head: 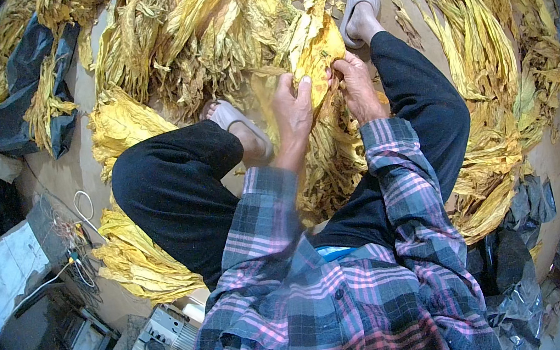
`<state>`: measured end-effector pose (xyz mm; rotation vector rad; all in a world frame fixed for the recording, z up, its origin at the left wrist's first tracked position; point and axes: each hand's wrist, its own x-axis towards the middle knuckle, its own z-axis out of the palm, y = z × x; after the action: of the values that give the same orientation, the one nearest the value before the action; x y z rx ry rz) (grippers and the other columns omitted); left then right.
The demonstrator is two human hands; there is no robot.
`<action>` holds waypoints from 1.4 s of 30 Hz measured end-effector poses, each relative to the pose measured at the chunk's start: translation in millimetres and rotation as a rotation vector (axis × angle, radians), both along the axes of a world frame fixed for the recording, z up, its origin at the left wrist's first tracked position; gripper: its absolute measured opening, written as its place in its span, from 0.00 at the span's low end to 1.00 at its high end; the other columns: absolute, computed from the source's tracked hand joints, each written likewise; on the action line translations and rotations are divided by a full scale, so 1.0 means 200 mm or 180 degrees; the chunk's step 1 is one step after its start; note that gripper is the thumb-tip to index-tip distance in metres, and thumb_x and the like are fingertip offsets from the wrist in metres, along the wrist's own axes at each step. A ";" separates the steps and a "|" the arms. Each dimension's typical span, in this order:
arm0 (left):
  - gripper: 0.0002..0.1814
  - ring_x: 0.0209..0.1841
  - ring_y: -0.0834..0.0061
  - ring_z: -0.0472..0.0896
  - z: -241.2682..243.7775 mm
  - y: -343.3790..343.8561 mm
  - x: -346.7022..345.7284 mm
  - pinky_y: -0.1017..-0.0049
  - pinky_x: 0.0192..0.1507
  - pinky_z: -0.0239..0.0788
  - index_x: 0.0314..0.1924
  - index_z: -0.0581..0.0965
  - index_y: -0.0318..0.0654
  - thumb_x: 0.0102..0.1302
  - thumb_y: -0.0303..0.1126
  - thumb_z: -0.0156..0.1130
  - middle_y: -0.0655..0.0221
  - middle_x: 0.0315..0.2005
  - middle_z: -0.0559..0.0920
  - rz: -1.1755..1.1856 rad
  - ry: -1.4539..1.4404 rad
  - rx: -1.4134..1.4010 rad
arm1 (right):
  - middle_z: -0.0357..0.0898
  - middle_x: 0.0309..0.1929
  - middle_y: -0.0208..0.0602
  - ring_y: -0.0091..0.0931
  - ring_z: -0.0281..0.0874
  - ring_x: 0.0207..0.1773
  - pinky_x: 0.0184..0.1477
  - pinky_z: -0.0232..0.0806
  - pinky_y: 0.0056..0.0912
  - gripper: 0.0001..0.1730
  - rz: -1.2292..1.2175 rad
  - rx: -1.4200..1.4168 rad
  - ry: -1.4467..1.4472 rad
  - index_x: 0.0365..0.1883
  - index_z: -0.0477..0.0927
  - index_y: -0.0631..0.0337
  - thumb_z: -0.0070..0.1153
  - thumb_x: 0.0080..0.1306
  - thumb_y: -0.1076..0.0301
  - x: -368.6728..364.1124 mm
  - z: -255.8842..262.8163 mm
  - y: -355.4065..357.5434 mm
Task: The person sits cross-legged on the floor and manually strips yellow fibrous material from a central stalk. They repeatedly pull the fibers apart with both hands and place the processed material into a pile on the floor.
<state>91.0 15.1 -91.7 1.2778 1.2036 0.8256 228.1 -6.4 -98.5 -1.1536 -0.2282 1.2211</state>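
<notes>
Between my two hands a yellow dried leaf [317,57], which looks like cured tobacco, is held up with its tip pointing away from me. My left hand [294,106] pinches its left edge, thumb on top. On the other side my right hand [355,81] grips the edge near the lower end with thumb and fingers. Beneath the hands, between my legs, lies a heap of browner crumpled leaves [330,168]. Beyond them spreads a large pile of yellow and brown leaves [195,31].
Leaf bundles [475,35] lie along the right, and more leaves [141,259] beside my left knee. Black plastic sheeting [36,64] holds leaves at upper left. Tangled cables [79,251] and a grey machine [166,336] are at lower left. Dark plastic [507,261] lies lower right.
</notes>
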 end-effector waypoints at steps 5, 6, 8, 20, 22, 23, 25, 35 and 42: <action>0.12 0.31 0.80 0.71 0.00 0.00 0.01 0.77 0.35 0.64 0.41 0.75 0.32 0.64 0.34 0.57 0.70 0.30 0.76 0.0005 -0.0313 -0.0055 | 0.78 0.25 0.32 0.18 0.73 0.22 0.24 0.68 0.18 0.12 -0.0091 -0.0165 -0.0082 0.43 0.77 0.66 0.44 0.63 0.78 0.01 -0.03 -0.01; 0.12 0.31 0.80 0.72 -0.01 -0.01 0.01 0.78 0.35 0.65 0.42 0.75 0.31 0.64 0.34 0.57 0.70 0.31 0.77 0.0017 -0.0416 -0.0061 | 0.77 0.24 0.32 0.18 0.73 0.22 0.24 0.68 0.18 0.12 -0.0105 -0.0190 -0.0088 0.44 0.76 0.66 0.44 0.64 0.78 0.01 -0.02 -0.01; 0.11 0.32 0.84 0.74 -0.02 -0.01 0.02 0.80 0.36 0.68 0.43 0.75 0.33 0.66 0.33 0.56 0.71 0.33 0.79 0.0258 -0.0790 -0.0292 | 0.76 0.26 0.32 0.19 0.72 0.23 0.26 0.69 0.20 0.13 -0.0031 -0.0095 0.0157 0.47 0.73 0.65 0.44 0.65 0.78 0.00 0.00 -0.01; 0.13 0.37 0.79 0.78 0.00 0.05 -0.03 0.78 0.41 0.70 0.47 0.75 0.30 0.66 0.30 0.56 0.65 0.38 0.81 0.0670 -0.0957 -0.0770 | 0.80 0.31 0.37 0.25 0.78 0.32 0.36 0.73 0.27 0.10 0.0159 0.0138 0.0521 0.39 0.75 0.63 0.45 0.68 0.68 -0.02 0.08 -0.02; 0.13 0.39 0.77 0.78 0.03 0.06 -0.03 0.77 0.42 0.70 0.48 0.74 0.28 0.66 0.29 0.55 0.63 0.39 0.81 0.0629 -0.0984 -0.0773 | 0.80 0.30 0.37 0.26 0.78 0.31 0.36 0.73 0.27 0.09 0.0165 0.0368 0.0436 0.38 0.76 0.63 0.43 0.67 0.70 -0.02 0.06 -0.02; 0.13 0.39 0.77 0.78 0.04 0.05 -0.03 0.77 0.42 0.70 0.48 0.74 0.28 0.66 0.29 0.55 0.63 0.39 0.81 0.0626 -0.1040 -0.0804 | 0.80 0.30 0.38 0.26 0.78 0.31 0.36 0.73 0.27 0.09 0.0196 0.0520 0.0360 0.37 0.76 0.62 0.43 0.67 0.71 -0.01 0.03 -0.02; 0.13 0.39 0.78 0.78 0.03 0.05 -0.03 0.78 0.42 0.70 0.48 0.74 0.28 0.66 0.29 0.55 0.64 0.39 0.81 0.0634 -0.1097 -0.0840 | 0.80 0.29 0.38 0.27 0.78 0.30 0.36 0.73 0.27 0.09 0.0196 0.0622 0.0301 0.36 0.76 0.62 0.42 0.67 0.73 0.00 0.02 -0.02; 0.14 0.38 0.80 0.79 0.09 0.07 -0.03 0.79 0.42 0.71 0.47 0.75 0.31 0.64 0.30 0.61 0.67 0.39 0.82 0.0310 -0.1627 -0.1227 | 0.77 0.26 0.36 0.26 0.75 0.28 0.35 0.71 0.26 0.10 -0.0093 0.0532 0.0665 0.42 0.76 0.65 0.44 0.66 0.76 0.00 -0.01 -0.01; 0.15 0.36 0.78 0.81 0.11 0.06 -0.03 0.79 0.39 0.75 0.47 0.75 0.31 0.62 0.28 0.63 0.65 0.38 0.82 0.0085 -0.1771 -0.1728 | 0.73 0.24 0.34 0.22 0.69 0.24 0.28 0.66 0.20 0.10 0.0205 0.0512 0.1017 0.43 0.75 0.67 0.44 0.66 0.78 0.00 0.04 -0.01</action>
<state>85.7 27.3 -68.7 0.5388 0.9010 0.7378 228.3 -8.1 -90.8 -0.8045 -0.1201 1.3982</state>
